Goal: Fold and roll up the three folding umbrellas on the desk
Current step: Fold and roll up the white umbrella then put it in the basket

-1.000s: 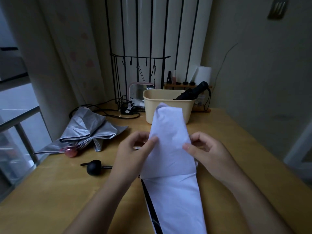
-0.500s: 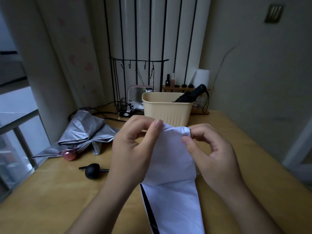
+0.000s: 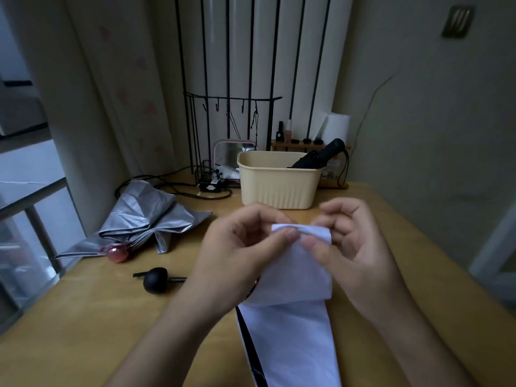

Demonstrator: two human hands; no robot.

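Three umbrellas — white one (image 3: pixel 293 277) pinched by both hands (image 3: pixel 240 255) (image 3: pixel 354 247), silver one (image 3: pixel 145 216), black one (image 3: pixel 318 156) in the tub (image 3: pixel 276 188).

cream basket (image 3: pixel 279 188), black hook rack (image 3: pixel 231 99), pink mirror (image 3: pixel 227 153), wooden desk (image 3: pixel 83 331)

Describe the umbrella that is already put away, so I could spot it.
Find the cream plastic basket at the back of the wooden desk. The black umbrella leans inside it, handle poking over the right rim. Unlike the loose silver umbrella and the white umbrella, it is rolled tight.
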